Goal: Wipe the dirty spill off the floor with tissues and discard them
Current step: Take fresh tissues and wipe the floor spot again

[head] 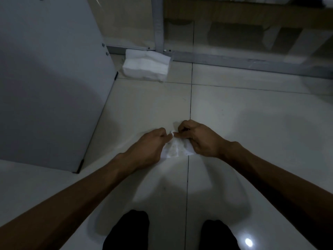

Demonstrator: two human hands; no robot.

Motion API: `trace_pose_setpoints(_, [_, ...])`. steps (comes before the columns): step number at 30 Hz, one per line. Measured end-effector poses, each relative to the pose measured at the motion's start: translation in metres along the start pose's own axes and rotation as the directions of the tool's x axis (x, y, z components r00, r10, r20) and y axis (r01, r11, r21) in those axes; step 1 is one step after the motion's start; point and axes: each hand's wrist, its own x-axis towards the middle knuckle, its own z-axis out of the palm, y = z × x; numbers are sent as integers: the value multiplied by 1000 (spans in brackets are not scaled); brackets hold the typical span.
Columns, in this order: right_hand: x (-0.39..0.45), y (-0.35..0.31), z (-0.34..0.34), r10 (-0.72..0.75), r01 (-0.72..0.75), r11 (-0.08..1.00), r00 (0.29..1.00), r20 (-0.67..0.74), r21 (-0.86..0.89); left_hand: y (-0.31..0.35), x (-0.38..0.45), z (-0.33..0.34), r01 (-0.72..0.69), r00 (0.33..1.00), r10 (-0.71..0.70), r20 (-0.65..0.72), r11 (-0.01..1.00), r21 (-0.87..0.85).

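While both hands pinch it, tissue [175, 147] crumpled, brown-speckled, w/ twisted tip

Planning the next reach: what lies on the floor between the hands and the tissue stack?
In the head view, only bare tile and a grout line separate the hands from the tissue stack.

A grey cabinet panel [45, 83] stands beside a metal frame [159, 24].

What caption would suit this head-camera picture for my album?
Both hands, left and right, pinch a soiled tissue above the tiled floor, near a tissue stack.
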Motion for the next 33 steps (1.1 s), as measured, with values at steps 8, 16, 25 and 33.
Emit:
trace_pose_setpoints(8, [-8,15,-20,70,-71,997,995,71,7,-28,-15,-33,-95,995,93,-37,995,-29])
trace_pose_setpoints(16, [-26,25,-12,140,-141,990,983,116,-6,-35,-21,-31,-155,987,157,33,987,-39])
trace_pose_setpoints(25, [-37,15,18,86,-113,945,991,-102,-306,-46,-15,-13,-181,983,183,2,967,177])
trace_pose_setpoints(33, [-59,-4,46,284,-278,877,958,-44,-393,-48,-24,4,-291,955,240,174,869,400])
